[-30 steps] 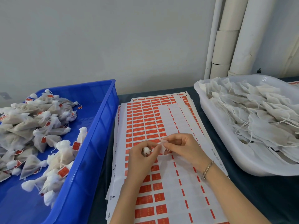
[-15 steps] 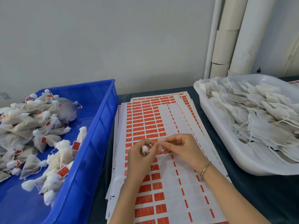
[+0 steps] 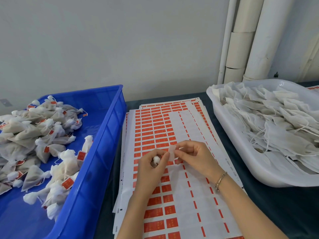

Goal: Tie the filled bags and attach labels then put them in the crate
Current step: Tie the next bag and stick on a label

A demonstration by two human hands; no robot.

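Little has shifted over the last second: both hands keep their place above the label sheets (image 3: 155, 131), but the label (image 3: 172, 152) between them now stands more upright, pale side toward the camera; the left hand (image 3: 151, 169) is curled round a bag (image 3: 156, 159), whose bunched white top alone shows between thumb and fingers; the right hand (image 3: 195, 157) pinches the label by thumb and forefinger, its other fingers loosely bent, a bracelet (image 3: 220, 181) on the wrist; the label's edge touches the left fingertips just beside the bag's top; whether it is already stuck to the string I cannot tell; the blue crate (image 3: 110, 135) sits to the left of the sheets, holding a heap of tied bags (image 3: 43, 144) with red tags; a white tray (image 3: 241, 152) on the right is piled with untied bags (image 3: 276, 121), strings trailing; everything rests on a dark table (image 3: 284, 213).
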